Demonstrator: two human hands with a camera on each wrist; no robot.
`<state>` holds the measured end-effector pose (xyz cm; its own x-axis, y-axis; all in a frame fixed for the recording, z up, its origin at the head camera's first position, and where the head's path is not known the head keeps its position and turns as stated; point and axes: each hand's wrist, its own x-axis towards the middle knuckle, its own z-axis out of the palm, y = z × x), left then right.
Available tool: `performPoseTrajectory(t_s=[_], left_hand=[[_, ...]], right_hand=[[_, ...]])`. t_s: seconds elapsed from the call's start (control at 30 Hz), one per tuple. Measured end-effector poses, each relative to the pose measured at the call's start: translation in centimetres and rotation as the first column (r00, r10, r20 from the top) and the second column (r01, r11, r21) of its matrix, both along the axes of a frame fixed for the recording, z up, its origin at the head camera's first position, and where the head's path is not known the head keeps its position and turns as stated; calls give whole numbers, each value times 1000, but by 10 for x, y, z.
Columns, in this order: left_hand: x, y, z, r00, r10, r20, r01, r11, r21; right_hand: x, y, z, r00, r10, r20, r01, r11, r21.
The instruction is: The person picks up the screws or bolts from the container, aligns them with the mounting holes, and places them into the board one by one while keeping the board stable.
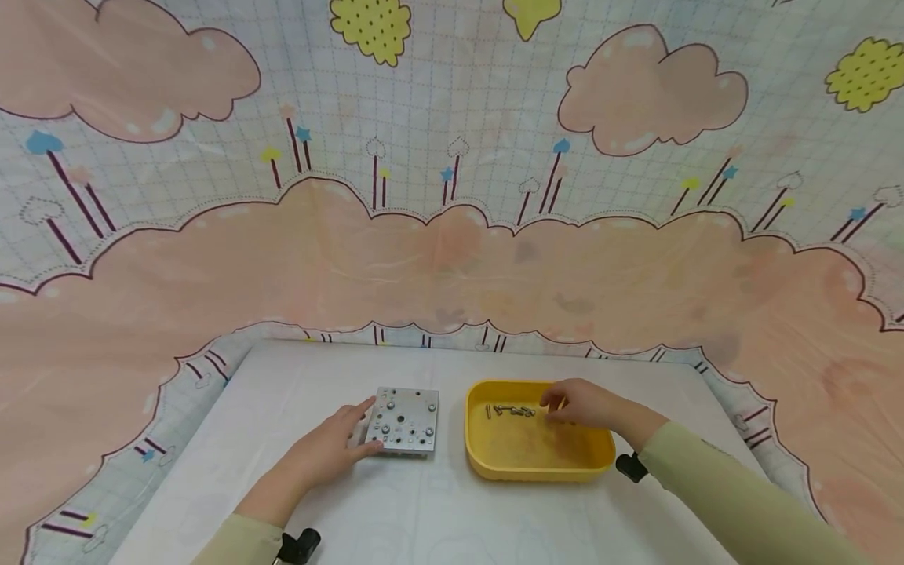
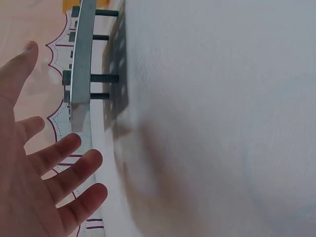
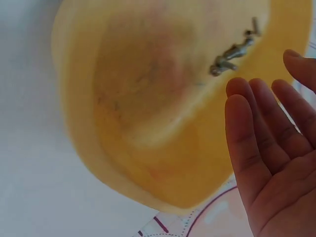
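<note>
The metal plate lies on the white table, its left edge touched by the left hand, whose fingers are spread and straight (the wrist view shows bolts poking out beneath the plate). Just right of the plate sits the yellow tray; the right hand hovers over its far side, fingers relaxed and holding nothing, near a row of screws lying inside. A cloud-patterned cloth hangs behind
</note>
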<state>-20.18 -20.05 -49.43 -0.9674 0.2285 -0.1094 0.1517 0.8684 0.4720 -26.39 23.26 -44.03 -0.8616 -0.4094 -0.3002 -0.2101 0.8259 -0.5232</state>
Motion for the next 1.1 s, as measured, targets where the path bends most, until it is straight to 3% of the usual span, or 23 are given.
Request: performPoseTrajectory(t_s=[0.37,0.67,1.1], left_hand=[[-6,-6,-5,994,41,106,-44,999,20],[-8,-4,-6,990,50,131,-51,999,9],[-12,-4,-12,993,43,111,-43,999,0]], right_hand=[[-22,-13,-13,999,33,26,-36,988,150],[-33,-22,-22,1000,-2,19,-2,975,223],[-37,-25,-34,993,109,-36,-93,950,299]])
